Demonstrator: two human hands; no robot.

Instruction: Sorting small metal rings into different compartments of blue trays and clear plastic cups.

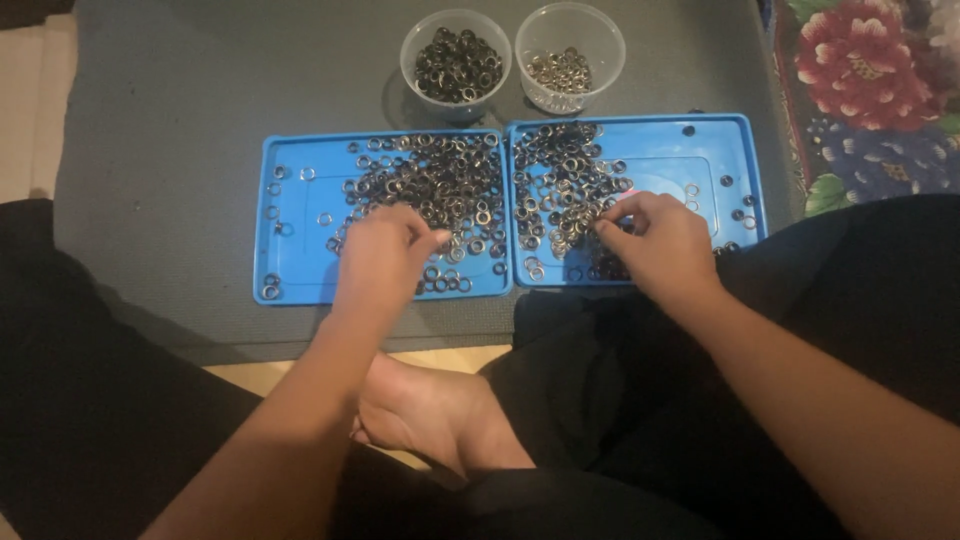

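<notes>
On a grey mat (pixel 180 150), head view: 2 blue trays (pixel 290 270) side by side, each strewn with small metal rings (pixel 440 185) spread thin, so single pieces are easy to pick. Left hand (pixel 385 255) at 6 o'clock of the left tray, fingertips pinched narrow over the rings; whether it holds 1 I cannot tell. Right hand (pixel 660 240) likewise pinched on the right tray's heap. At 12 o'clock, 2 clear cups (pixel 455 55): darker rings left, paler right, apparently kept apart by colour.

Two blue trays (pixel 300 280) of silvery rings (pixel 440 180), grey mat (pixel 180 120), floral red cloth (pixel 860 80).
</notes>
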